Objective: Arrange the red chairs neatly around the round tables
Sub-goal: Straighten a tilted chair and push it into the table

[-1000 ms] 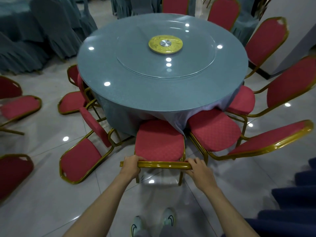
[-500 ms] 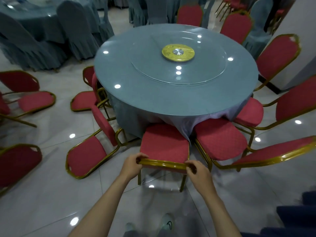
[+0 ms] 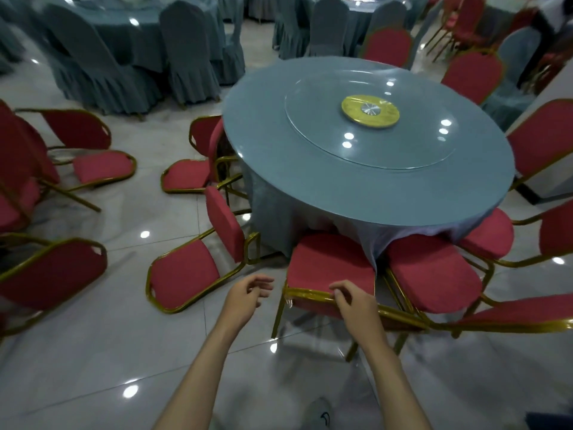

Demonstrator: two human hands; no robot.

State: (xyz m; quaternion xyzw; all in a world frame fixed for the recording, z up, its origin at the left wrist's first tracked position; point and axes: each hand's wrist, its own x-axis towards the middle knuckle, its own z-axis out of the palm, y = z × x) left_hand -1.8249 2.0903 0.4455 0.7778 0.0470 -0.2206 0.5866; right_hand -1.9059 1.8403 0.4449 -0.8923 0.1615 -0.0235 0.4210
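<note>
A red chair with a gold frame stands right in front of me, its seat tucked under the round table with the grey-blue cloth. My left hand hovers just left of the chair's back rail, fingers loosely curled, holding nothing. My right hand hangs over the gold back rail with relaxed fingers; I cannot tell if it touches. Another red chair sits tucked in to the right. A red chair to the left stands turned sideways, away from the table.
More red chairs stand askew at the table's left, several others are scattered on the tiled floor at far left. Red chairs ring the table's right and far side. Grey-covered chairs and tables fill the back.
Both hands have let go of the chair's back rail. My left hand has moved off to the left. My view has swung left, showing more of the scattered chairs.
</note>
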